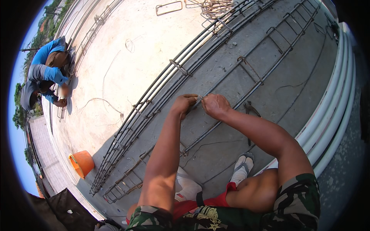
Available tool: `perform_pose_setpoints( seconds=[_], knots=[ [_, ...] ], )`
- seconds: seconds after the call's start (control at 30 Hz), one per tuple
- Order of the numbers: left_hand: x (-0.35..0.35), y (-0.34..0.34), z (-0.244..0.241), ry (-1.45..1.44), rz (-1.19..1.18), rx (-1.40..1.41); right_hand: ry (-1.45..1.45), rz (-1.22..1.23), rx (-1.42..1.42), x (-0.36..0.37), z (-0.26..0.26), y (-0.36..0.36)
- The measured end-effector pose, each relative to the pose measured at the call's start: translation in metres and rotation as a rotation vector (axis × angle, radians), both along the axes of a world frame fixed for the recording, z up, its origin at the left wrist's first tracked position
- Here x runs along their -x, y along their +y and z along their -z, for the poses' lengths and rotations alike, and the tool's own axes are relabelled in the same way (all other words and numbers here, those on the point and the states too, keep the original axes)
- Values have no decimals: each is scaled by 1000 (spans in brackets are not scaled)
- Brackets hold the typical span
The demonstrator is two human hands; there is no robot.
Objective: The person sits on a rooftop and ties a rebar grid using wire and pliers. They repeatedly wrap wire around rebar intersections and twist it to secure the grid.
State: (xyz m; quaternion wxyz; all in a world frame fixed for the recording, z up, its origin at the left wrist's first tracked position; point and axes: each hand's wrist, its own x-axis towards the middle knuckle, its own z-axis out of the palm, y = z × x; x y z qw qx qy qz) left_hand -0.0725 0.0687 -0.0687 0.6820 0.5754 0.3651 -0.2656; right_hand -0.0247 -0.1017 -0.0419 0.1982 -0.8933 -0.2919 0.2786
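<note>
Before me lies a long ladder-like rebar cage (233, 104), its steel bars joined by rectangular stirrups. My left hand (185, 104) is at the cage's left-hand bar, index finger stretched along the top and the other fingers curled beneath. Just beside it, my right hand (216, 105) is closed in a fist over the same bar. Between the fingertips shows a small bit of tie wire (199, 98), pinched by the right hand; most of it is hidden. Whether the left fingers grip the wire or the bar is unclear. Pincers (251, 109) rest by the cage, near my right forearm.
Bundled rebar cages (173, 68) run along the left. White pipes (326, 115) curve along the right. An orange bucket (82, 164) and a stack of stirrups (215, 8) are on the concrete floor (136, 57). A co-worker (47, 72) bends over another cage at far left.
</note>
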Motion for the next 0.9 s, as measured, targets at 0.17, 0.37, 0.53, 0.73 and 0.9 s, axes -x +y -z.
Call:
perform_pose_setpoints(
  seconds=[0.17,0.37,0.53,0.73,0.9],
  knots=[
    [-12,1,-16,-112,528,-492,-33,-17,-19,1,-4,-3],
    [-21,0,-14,-344,592,-708,-109,-96,18,5,0,-1],
    [-11,-7,-28,-400,434,-669,-107,-95,-16,5,2,-3],
    [5,-32,-32,-592,324,-764,-53,-9,-26,7,9,-4],
    [17,-41,-14,-417,-102,-530,261,18,184,-24,-33,4]
  ],
)
